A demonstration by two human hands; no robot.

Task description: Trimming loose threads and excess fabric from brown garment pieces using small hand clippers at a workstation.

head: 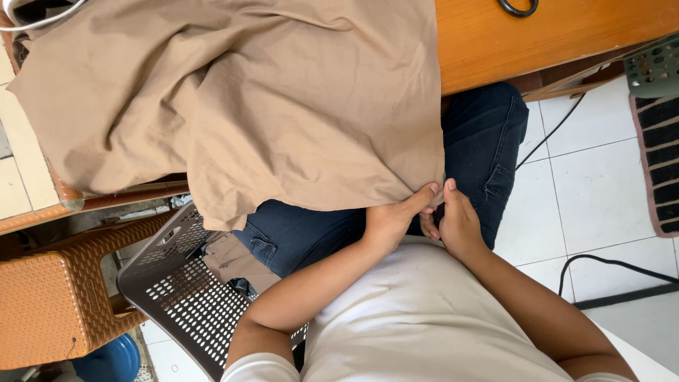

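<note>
Head view. White shirt [424,318] of the seated person fills the lower edge, with both bare forearms reaching forward over dark blue jeans [488,134]. Left hand [391,221] pinches the lower corner of a tan cloth [240,99], thumb stretched along the hem and fingers curled under it. Right hand [456,221] meets the same corner from the other side, thumb raised against the edge of the cloth and fingers folded toward the left hand; both hands thus grasp the cloth at one spot, just above the lap. From that corner the cloth spreads up and to the left in loose folds, draped over a wooden table [537,35] and hanging past its edge. Beside the left forearm stands a grey perforated plastic chair [177,297], and next to it a brown woven-pattern stool [49,304]. White floor tiles [601,177] lie to the right, crossed by a black cable [615,263], with a dark mat [658,163] at the frame edge.
</note>
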